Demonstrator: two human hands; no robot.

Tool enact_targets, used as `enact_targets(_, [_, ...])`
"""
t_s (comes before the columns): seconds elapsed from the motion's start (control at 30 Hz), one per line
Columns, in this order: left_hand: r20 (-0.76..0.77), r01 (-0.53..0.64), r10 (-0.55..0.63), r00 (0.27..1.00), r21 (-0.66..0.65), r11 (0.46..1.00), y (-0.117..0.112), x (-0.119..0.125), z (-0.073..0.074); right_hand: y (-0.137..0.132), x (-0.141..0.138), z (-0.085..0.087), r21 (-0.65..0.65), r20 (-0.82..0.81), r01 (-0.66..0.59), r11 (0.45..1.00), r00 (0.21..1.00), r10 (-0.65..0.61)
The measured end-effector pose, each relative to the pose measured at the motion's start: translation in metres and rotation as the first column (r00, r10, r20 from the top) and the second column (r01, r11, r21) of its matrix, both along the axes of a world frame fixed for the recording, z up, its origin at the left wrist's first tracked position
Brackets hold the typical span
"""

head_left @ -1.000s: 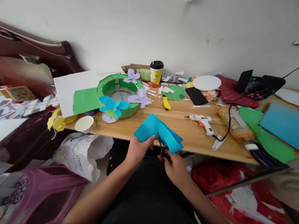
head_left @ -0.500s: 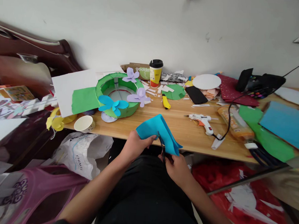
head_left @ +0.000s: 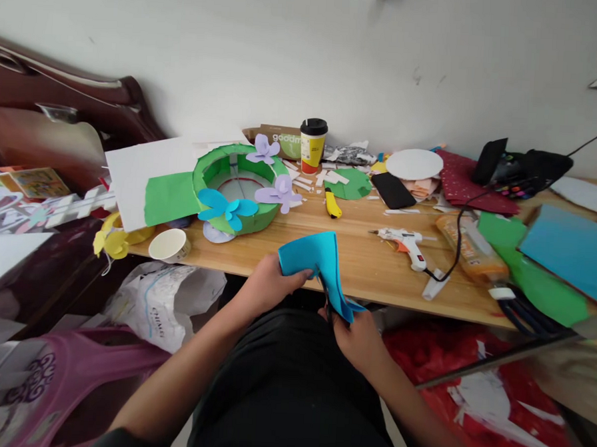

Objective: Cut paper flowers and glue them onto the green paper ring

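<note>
A folded blue sheet, paper or thin foam, is pinched at its left edge by my left hand, thumb on top. My right hand is closed around the handles of dark scissors. Their blades sit in the sheet, which is cut partway and hangs in a flap on the right side. Part of the handles is hidden by my fingers. Beyond my hands on the table stands a round green paper ring with a blue flower and purple flowers on it.
A white glue gun with a cord lies on the wooden table. Near it are a yellow cutter, a black phone and a lidded cup. A paper bowl stands at the front left edge.
The blue sheet has turned, and its right flap has swung down and narrowed in view. My left hand has shifted slightly right; the scissors remain in the sheet.
</note>
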State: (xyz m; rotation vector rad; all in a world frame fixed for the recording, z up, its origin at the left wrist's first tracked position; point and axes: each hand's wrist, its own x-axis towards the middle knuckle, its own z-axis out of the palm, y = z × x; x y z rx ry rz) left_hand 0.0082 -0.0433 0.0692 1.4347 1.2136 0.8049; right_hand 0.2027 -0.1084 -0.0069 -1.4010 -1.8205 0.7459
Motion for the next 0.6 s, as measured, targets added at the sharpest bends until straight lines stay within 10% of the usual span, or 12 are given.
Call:
enact_targets(0.2, [0.476,-0.232,0.274,0.835,-0.146,0.962,-0.018,0.032,-0.029,-0.002,-0.014,0.007,-0.159,-0.227,-0.029,0.987,0.974,-0.008])
enact_targets(0.43, [0.342,-0.336,0.349,0.872,-0.1,0.937,-0.015,0.033,-0.035,-0.008,-0.03,-0.002,-0.246,-0.426,-0.101,0.964,0.904,-0.014])
enact_targets(0.6, [0.496,-0.368,0.376,0.782,-0.118,0.922,0.002,0.021,-0.035,-0.025,-0.033,0.006,-0.445,-0.568,-0.373,0.814,0.821,0.066])
